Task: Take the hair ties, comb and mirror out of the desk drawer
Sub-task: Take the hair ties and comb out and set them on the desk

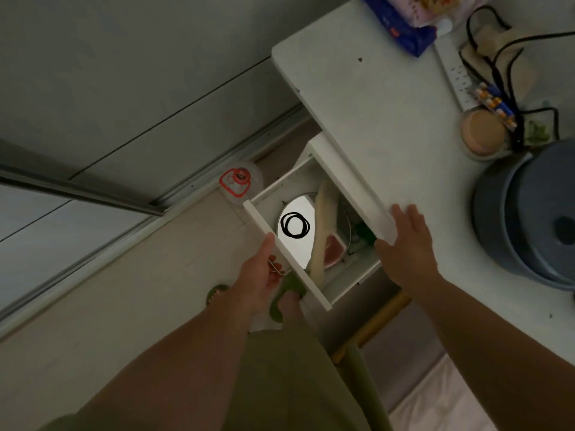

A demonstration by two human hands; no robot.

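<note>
The white desk drawer (289,259) stands pulled out under the desk top. Inside lies a round mirror (300,247) with black hair ties (295,224) coiled on its glass. A cream comb (323,227) lies across the mirror's right side, over something pink. My left hand (263,276) grips the metal handle on the drawer front. My right hand (404,244) rests flat on the front edge of the desk (373,119), fingers spread, holding nothing.
A blue-grey pot (529,219) stands on the desk at the right. A power strip (457,73) with black cables, a round cream container (482,133) and a blue packet (401,23) sit farther back. A clear lidded box with a red mark (238,181) lies on the floor.
</note>
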